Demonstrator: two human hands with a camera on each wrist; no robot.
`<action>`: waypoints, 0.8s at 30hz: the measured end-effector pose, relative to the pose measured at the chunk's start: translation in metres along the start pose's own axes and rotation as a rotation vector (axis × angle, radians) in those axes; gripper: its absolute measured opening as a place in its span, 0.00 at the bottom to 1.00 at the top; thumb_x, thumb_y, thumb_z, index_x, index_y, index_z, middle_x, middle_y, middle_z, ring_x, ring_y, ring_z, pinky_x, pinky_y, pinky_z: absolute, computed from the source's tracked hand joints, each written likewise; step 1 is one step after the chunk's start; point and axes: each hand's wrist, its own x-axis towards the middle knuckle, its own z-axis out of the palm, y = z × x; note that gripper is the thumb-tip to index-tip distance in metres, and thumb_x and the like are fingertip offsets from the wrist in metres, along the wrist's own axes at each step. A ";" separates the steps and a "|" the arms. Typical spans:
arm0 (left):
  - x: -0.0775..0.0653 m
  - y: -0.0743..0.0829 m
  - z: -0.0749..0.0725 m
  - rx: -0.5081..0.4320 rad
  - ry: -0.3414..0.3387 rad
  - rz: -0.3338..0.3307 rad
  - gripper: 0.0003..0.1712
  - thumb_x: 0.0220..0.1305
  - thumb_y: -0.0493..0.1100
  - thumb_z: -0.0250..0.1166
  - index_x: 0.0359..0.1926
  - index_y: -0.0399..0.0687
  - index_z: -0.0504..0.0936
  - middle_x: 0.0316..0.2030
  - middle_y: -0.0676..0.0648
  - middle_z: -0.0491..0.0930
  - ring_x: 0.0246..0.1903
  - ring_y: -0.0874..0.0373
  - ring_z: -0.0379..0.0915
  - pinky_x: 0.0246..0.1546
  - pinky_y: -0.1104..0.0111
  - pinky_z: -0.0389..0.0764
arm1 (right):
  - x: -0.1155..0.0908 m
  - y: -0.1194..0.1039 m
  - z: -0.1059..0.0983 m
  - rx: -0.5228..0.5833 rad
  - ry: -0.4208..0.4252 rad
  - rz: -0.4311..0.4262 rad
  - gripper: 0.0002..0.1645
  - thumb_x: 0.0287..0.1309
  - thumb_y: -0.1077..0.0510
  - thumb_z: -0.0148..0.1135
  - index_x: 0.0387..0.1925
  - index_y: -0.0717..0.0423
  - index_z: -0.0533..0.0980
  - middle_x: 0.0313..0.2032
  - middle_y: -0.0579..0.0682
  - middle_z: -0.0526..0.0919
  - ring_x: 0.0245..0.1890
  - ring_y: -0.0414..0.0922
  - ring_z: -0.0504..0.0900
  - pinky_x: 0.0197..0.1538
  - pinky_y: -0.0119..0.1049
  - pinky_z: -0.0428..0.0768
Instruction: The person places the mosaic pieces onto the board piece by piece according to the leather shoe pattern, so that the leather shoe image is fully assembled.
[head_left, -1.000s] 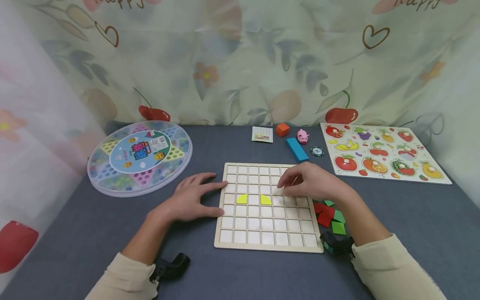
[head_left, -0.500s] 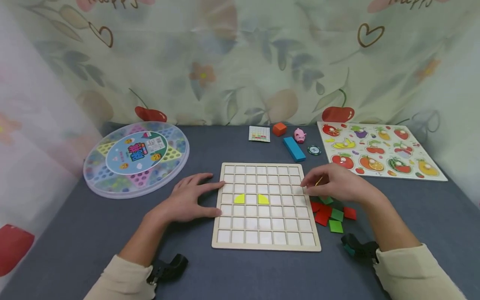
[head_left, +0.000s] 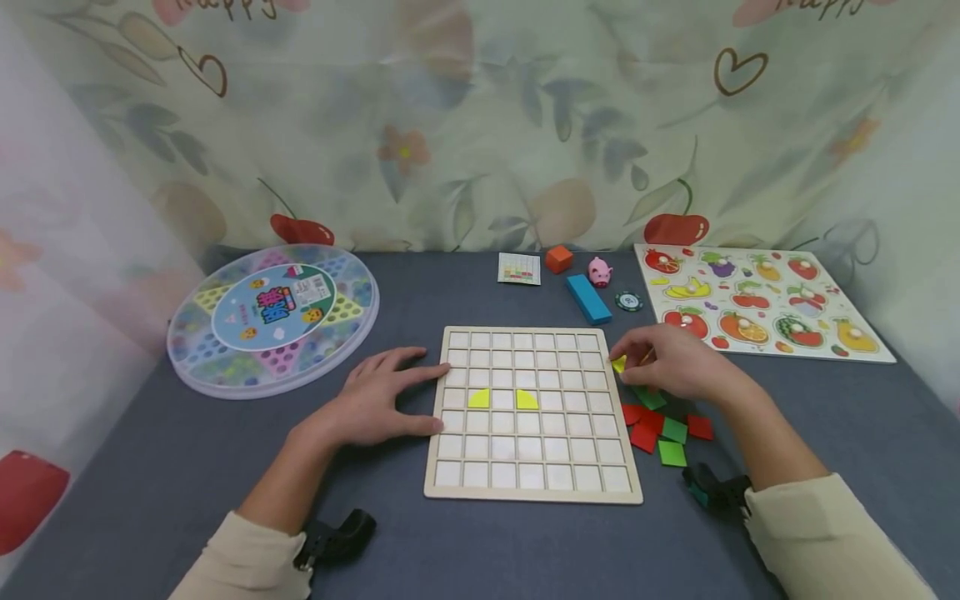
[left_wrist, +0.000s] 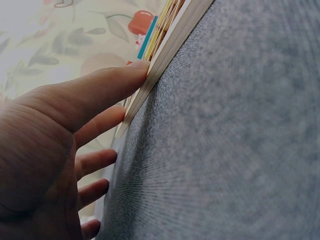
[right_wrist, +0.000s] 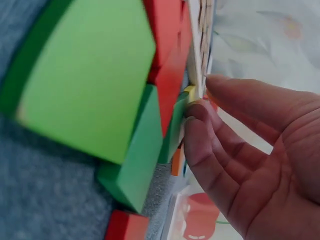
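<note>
A wooden grid board [head_left: 533, 499] lies in the middle of the table, with one yellow quarter-round tile [head_left: 478, 398] and another yellow tile [head_left: 527, 400] in its cells. My left hand [head_left: 378, 400] has its fingers spread, and the thumb and index finger touch the board's left edge. At the board's right edge, my right hand [head_left: 671, 360] pinches a small yellow tile [head_left: 618, 364] at its fingertips, partly hidden by the fingers. Just below that hand lie loose red tiles [head_left: 642, 437] and green tiles [head_left: 672, 453]; the right wrist view shows a green tile [right_wrist: 90, 75] up close.
At the back stand a patterned card [head_left: 519, 269], an orange cube [head_left: 558, 258], a blue block [head_left: 588, 299], a pink pig [head_left: 599, 272] and a chip [head_left: 628, 301]. A fruit board [head_left: 765, 304] lies right, a round game box [head_left: 273, 321] left.
My right hand has moved right, off the board to beside the loose tiles. A yellow tile now shows at its fingertips. The left hand keeps its place at the board's edge.
</note>
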 end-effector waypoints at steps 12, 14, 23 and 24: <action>0.002 -0.002 0.001 0.003 -0.004 -0.011 0.47 0.60 0.70 0.69 0.78 0.70 0.66 0.80 0.43 0.54 0.79 0.34 0.42 0.73 0.30 0.45 | 0.010 -0.001 0.002 -0.107 0.034 0.033 0.20 0.63 0.59 0.71 0.54 0.64 0.82 0.38 0.56 0.82 0.37 0.49 0.76 0.38 0.41 0.78; 0.002 -0.002 0.001 0.006 -0.003 -0.010 0.47 0.60 0.70 0.69 0.78 0.70 0.66 0.80 0.43 0.54 0.79 0.34 0.42 0.73 0.30 0.45 | 0.011 -0.001 0.002 -0.125 0.044 0.028 0.17 0.62 0.59 0.71 0.51 0.62 0.82 0.42 0.58 0.82 0.43 0.52 0.75 0.42 0.44 0.79; 0.001 0.000 0.001 0.007 -0.003 -0.008 0.46 0.61 0.69 0.69 0.78 0.69 0.66 0.80 0.43 0.54 0.79 0.34 0.43 0.73 0.31 0.45 | 0.011 -0.002 0.002 -0.050 0.064 0.044 0.11 0.61 0.59 0.73 0.41 0.56 0.79 0.38 0.54 0.80 0.40 0.50 0.76 0.38 0.38 0.77; 0.001 -0.001 0.001 0.006 -0.003 -0.008 0.46 0.61 0.69 0.69 0.78 0.69 0.66 0.80 0.43 0.54 0.79 0.34 0.43 0.73 0.31 0.45 | 0.011 -0.002 0.002 -0.037 0.071 0.043 0.10 0.61 0.59 0.73 0.41 0.55 0.79 0.38 0.54 0.80 0.39 0.49 0.76 0.37 0.37 0.77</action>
